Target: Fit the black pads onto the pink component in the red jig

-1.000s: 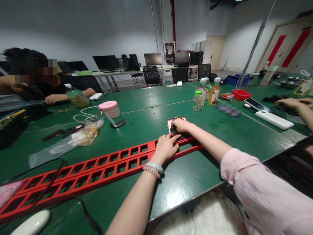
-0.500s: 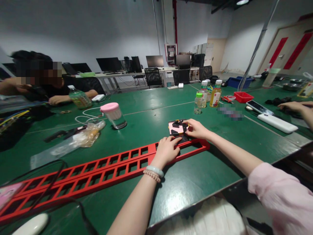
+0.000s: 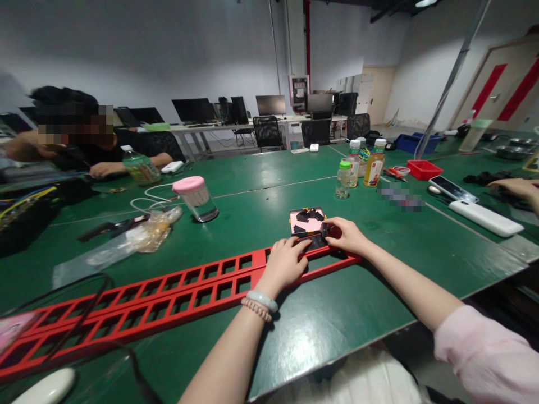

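A long red slotted frame (image 3: 168,292) lies across the green table (image 3: 357,303). My left hand (image 3: 284,262) presses down on its right end, fingers over black pieces set in the frame. My right hand (image 3: 346,234) pinches a small black part (image 3: 324,230) just above the frame's right end. Behind both hands sits a pink tray (image 3: 306,221) with several small black parts on it.
A pink-lidded clear jar (image 3: 194,197), a plastic bag (image 3: 126,241) and white cables lie to the left. Three bottles (image 3: 357,163), a red bin (image 3: 426,169), a phone and a white power bank (image 3: 484,217) are to the right. Other people's hands rest at the far left and right.
My right hand has come back from the pink tray to the frame's right end with a small black part. The left hand stays on the frame.
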The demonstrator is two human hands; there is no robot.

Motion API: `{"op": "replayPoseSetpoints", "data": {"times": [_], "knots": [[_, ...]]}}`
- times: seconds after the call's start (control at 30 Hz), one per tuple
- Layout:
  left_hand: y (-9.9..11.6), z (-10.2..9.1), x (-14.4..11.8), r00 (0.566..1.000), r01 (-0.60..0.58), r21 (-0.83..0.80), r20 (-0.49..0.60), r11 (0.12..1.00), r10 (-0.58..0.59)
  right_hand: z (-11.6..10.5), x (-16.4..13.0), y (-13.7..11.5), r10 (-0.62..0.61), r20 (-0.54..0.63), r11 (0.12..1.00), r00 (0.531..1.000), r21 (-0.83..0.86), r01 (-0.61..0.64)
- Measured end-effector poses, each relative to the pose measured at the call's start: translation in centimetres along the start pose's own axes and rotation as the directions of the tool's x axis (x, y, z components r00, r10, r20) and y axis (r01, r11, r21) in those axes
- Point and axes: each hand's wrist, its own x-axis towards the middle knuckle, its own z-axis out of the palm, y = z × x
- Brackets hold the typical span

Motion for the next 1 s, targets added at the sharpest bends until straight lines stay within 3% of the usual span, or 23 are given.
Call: {"op": "replayPoseSetpoints", "data": {"times": [0.3, 1.0], "knots": [[-0.2, 0.3, 0.1, 1.000, -0.008, 0.003, -0.008, 1.000, 0.008, -0.4, -0.3, 0.9, -0.104, 0.048, 0.992, 0.993, -0.065, 0.107], [-0.2, 0.3, 0.2, 0.999, -0.031, 0.006, -0.021, 1.000, 0.031, -0.8, -0.3, 0.8, -0.172, 0.191, 0.978, 0.966, -0.087, 0.191]]}}
